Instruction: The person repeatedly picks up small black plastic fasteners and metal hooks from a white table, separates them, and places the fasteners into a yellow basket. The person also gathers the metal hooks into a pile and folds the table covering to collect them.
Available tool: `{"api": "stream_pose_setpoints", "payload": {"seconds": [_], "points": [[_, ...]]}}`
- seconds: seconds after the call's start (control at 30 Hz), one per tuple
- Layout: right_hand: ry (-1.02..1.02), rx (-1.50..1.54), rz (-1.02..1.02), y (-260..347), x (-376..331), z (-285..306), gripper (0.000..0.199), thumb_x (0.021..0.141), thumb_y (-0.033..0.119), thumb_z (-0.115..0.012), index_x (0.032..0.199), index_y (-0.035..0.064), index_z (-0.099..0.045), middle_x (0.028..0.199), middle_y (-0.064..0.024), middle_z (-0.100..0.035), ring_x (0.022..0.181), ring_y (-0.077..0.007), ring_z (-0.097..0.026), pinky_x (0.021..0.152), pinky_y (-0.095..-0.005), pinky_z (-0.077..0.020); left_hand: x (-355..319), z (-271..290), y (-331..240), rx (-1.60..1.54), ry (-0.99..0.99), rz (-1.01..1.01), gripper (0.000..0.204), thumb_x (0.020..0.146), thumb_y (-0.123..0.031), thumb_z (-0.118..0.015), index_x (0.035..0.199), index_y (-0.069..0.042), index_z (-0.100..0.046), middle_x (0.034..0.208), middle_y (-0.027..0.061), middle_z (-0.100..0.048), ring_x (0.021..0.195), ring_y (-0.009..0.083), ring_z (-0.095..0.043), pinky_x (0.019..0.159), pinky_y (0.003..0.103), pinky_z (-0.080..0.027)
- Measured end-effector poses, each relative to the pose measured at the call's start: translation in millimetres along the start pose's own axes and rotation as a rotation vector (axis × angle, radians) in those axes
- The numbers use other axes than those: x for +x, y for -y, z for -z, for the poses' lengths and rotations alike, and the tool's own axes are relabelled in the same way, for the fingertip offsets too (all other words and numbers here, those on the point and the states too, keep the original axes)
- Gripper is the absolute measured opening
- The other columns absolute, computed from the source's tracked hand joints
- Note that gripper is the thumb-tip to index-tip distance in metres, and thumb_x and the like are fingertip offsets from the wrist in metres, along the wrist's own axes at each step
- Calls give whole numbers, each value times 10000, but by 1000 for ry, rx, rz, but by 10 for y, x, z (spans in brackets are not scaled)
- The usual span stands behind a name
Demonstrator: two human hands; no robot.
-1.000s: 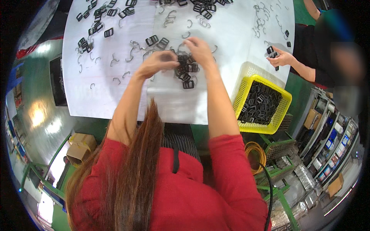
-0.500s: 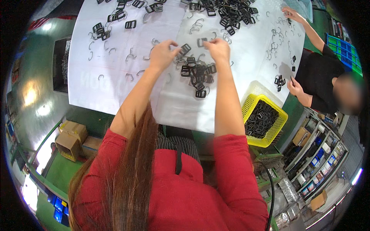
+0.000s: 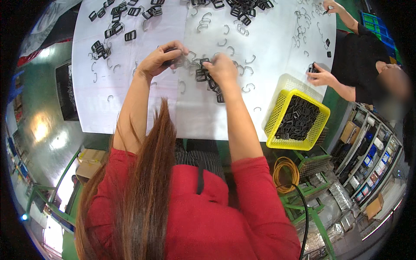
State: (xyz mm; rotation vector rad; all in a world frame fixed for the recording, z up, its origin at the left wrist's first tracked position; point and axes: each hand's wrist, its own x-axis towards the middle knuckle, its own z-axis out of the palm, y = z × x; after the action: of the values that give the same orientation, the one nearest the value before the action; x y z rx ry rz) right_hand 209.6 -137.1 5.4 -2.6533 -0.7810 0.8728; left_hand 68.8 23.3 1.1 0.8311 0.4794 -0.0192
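My left hand [image 3: 161,60] is above the white table, its fingers and thumb closed around a black buckle [image 3: 172,57], partly hidden and blurred. To its right, my right hand [image 3: 223,70] pinches a black slider buckle [image 3: 203,63] at the top of a small pile of buckles [image 3: 212,83]. The right hand and wrist cover part of that pile. Thin, pale hook-shaped pieces [image 3: 249,70] lie scattered around both hands, some against the pile.
A yellow basket [image 3: 274,121] full of black buckles stands at the table's right edge. More black buckles [image 3: 242,9] are heaped at the far side and far left. Across the right edge, a person in black handles buckles; one hand [image 3: 321,77] is near the basket.
My left hand has drawn away from the pile with a buckle in its fingers. My right hand has come down to the pile. The view has shifted, and the co-worker's near hand has gathered buckles.
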Motion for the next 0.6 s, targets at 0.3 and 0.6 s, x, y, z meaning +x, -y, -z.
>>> {"api": "stream_pose_setpoints", "payload": {"seconds": [0.3, 0.6], "points": [[-15, 186, 130, -285, 125, 100, 259, 686, 258, -720, 875, 102, -634, 985, -97, -598, 883, -275, -596, 747, -396, -475, -84, -398, 546, 971, -416, -149, 213, 755, -217, -693, 884, -82, -590, 776, -4, -587, 650, 114, -540, 570, 270, -436], [25, -38, 259, -348, -73, 36, 344, 674, 222, -747, 938, 55, -605, 854, -108, -607, 784, -254, -587, 670, -349, -463, -164, -536, 827, 1355, -590, -209, 255, 717, -169, -705, 888, -61, -550, 879, 49, -610, 750, 244, -569, 643, 353, -445]]}}
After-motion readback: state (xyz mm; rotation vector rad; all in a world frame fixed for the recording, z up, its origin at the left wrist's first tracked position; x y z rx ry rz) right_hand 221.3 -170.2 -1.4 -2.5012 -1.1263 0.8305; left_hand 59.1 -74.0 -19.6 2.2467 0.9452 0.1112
